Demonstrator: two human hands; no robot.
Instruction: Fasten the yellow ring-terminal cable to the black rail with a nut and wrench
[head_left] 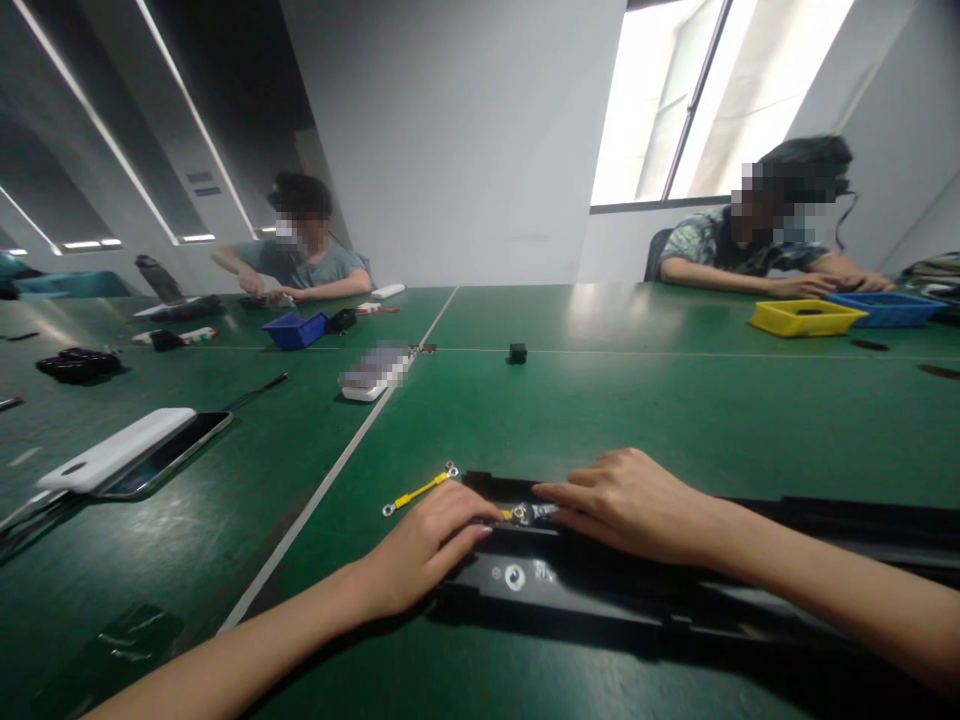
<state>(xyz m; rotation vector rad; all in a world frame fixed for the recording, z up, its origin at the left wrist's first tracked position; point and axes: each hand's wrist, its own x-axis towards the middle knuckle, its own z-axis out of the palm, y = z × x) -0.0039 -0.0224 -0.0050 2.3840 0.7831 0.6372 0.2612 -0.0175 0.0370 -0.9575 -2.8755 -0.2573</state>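
A long black housing [570, 590] lies across the table in front of me. My left hand [435, 545] is closed at its left end, fingers pinching a short yellow wire whose ring terminal [517, 514] pokes out past the fingertips. From the other side my right hand [634, 505] reaches into the channel, thumb and fingers closed around a small shiny metal part [541, 512] beside that terminal. The part's exact kind is too small to tell. Another yellow wire with ring terminals [420, 492] rests on the table just beyond my left hand.
Phones [165, 470] lie at left, and a pixelated device [373, 372] sits further back. A small black cube [517, 353] stands mid-table. Across from me are two people, with a purple bin [295, 330], a yellow bin [806, 317] and a blue bin [889, 309] near them.
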